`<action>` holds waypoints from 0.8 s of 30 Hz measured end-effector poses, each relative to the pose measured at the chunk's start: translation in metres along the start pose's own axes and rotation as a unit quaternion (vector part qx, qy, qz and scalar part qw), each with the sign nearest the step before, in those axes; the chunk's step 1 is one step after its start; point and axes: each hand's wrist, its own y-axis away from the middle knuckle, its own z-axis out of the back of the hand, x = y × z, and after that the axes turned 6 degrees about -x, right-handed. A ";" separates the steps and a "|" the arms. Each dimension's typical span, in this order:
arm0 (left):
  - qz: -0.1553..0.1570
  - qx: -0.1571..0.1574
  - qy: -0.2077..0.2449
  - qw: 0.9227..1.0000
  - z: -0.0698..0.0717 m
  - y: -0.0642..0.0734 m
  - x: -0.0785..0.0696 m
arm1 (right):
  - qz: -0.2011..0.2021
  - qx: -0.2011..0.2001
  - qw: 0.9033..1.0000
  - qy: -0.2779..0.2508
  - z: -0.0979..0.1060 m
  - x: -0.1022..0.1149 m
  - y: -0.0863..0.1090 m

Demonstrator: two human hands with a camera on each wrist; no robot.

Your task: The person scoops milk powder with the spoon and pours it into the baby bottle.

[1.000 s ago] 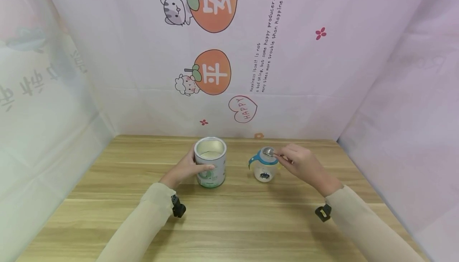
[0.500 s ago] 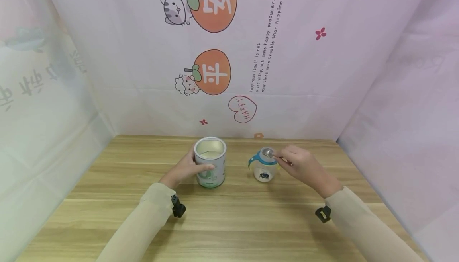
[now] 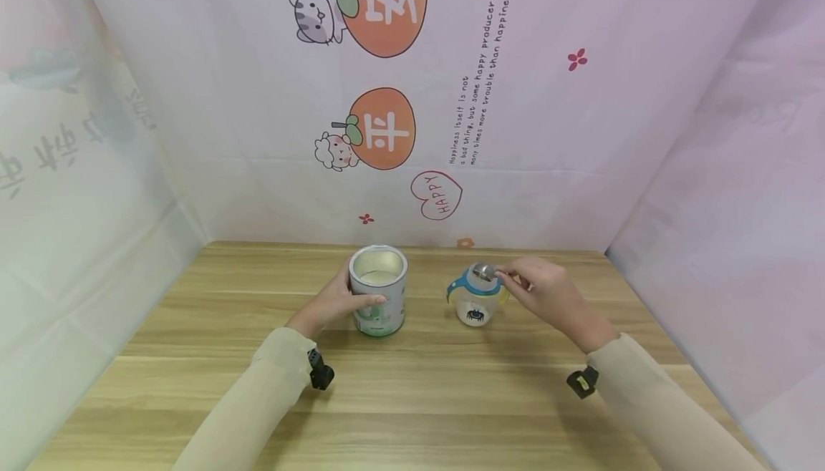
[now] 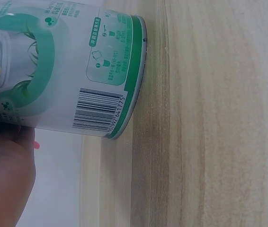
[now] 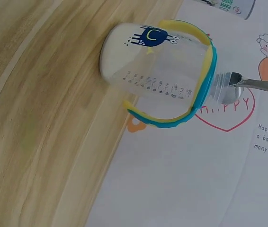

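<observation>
Pinching a silver spoon [image 3: 483, 271] by its handle in the right hand [image 3: 543, 290], at the mouth of a baby bottle [image 3: 475, 304]. Aiming the spoon's bowl leftward over the bottle's mouth, handle end to the right; hard to tell if touching the rim. Standing upright on the table [image 3: 451, 399] as for the bottle, long axis vertical. Gripping a can [image 3: 379, 308], left of the bottle and apart from it, in the curled left hand [image 3: 331, 305]; also upright, open end up, pale contents inside. Reading "HAPPY" and "Happiness itself is not a bad thing" on the cloth [image 3: 548, 192] behind the bottle. Printed on the can: barcode, green Chinese lettering, mostly too small. Clear-bodied, blue-and-yellow-handled, white at the bottom, dark-blue creature on the side: the bottle, with blurred scale numbers.
</observation>
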 end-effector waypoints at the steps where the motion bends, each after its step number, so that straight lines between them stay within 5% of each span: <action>1: 0.000 0.000 -0.001 1.000 0.000 0.000 0.000 | -0.003 -0.006 1.000 0.001 0.001 0.000 0.000; 6: -0.002 0.002 0.001 1.000 0.001 0.000 0.000 | -0.024 -0.030 0.999 0.006 0.002 -0.001 -0.001; 15: -0.020 0.020 0.009 1.000 0.002 -0.001 0.001 | -0.138 -0.081 0.987 -0.019 0.001 -0.005 0.003; 19: -0.017 0.016 0.007 1.000 0.002 -0.001 0.002 | -0.214 -0.086 0.973 -0.032 0.001 -0.006 0.004; 24: -0.014 0.012 0.004 1.000 0.001 -0.002 0.002 | -0.331 -0.068 0.940 -0.054 0.002 -0.007 0.007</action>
